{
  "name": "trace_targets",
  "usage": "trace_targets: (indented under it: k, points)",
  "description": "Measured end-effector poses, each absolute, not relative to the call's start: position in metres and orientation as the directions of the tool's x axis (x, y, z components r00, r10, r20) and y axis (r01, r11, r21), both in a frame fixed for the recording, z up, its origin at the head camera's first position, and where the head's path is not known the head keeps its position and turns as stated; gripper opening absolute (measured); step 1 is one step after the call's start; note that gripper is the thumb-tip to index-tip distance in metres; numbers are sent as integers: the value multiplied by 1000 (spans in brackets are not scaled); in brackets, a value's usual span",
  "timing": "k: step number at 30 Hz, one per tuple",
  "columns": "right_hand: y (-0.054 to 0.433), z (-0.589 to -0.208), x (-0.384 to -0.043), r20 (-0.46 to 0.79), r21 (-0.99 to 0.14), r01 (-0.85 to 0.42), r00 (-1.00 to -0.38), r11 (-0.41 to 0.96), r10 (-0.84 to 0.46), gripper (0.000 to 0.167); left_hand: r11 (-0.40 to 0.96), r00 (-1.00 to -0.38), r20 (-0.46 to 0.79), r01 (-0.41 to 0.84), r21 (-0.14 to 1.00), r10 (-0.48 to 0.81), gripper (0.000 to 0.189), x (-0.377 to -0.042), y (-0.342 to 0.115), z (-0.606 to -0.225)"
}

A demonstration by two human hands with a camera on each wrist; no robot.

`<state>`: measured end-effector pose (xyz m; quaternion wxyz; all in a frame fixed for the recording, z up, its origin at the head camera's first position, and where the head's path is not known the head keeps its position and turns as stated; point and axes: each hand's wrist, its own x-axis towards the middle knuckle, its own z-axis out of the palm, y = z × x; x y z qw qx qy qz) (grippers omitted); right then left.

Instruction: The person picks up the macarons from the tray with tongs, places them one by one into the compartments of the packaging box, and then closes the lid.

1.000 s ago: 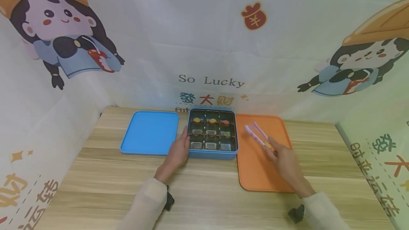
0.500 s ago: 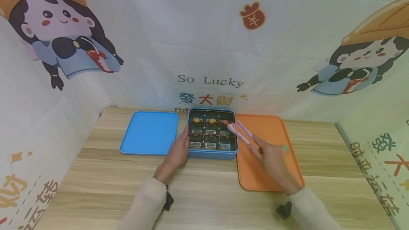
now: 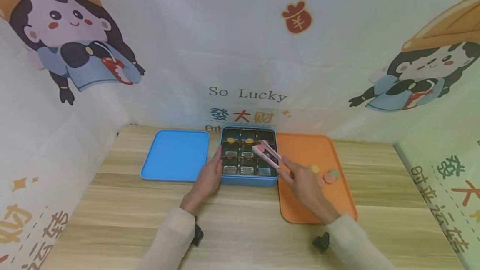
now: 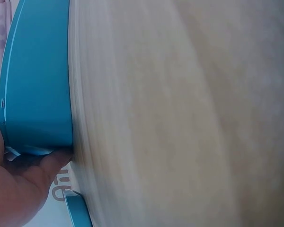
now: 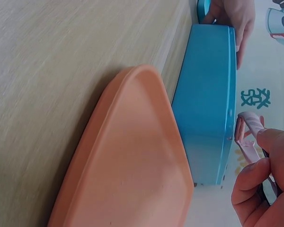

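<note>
A blue box point(image 3: 249, 181) with a black divided insert stands at mid-table. Small round yellow pieces, one at left point(image 3: 230, 140) and one at middle point(image 3: 249, 141), lie in its back row; the tongs cover the back-right part. My left hand point(image 3: 208, 177) rests along the box's left wall, its fingers fairly straight; thumb and fingers touch the box corner in the left wrist view. My right hand point(image 3: 305, 184) grips pink tongs point(image 3: 268, 156) at the box's right rim. Their tips are over the insert, with a small pinkish-red round piece point(image 3: 260, 148) between them.
An orange tray point(image 3: 300, 207) adjoins the box on the right. Several small discs lie on it, among them a yellow disc point(image 3: 314, 168), a pink disc point(image 3: 329, 178) and a green disc point(image 3: 334, 173). A blue lid-like tray point(image 3: 175, 155) lies left. A printed cloth point(image 3: 240, 53) hangs behind.
My right hand has carried the tongs leftward from above the orange tray to over the box, uncovering the discs on the tray. The left hand and box have stayed put.
</note>
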<state>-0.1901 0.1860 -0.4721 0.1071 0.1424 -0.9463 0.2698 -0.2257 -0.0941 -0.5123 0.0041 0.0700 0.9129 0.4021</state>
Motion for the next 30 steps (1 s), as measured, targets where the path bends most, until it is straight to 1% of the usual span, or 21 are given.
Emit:
trace_targets:
  k: [7, 14, 23, 30]
  points:
    - [177, -474, -194, 290, -481, -345, -930, 806, -226, 42, 671, -989, 53, 131, 730, 135, 52, -225, -95, -513]
    - [170, -478, -198, 270, -478, -343, -933, 809, -236, 46, 677, -988, 63, 142, 722, 139, 52, -227, -96, -513]
    - [164, -480, -201, 242, -486, -338, -938, 806, -248, 45, 674, -988, 60, 140, 725, 141, 52, -227, -96, -512]
    - [162, -484, -201, 263, -472, -355, -930, 807, -255, 45, 670, -988, 60, 140, 729, 141, 52, -226, -96, -514]
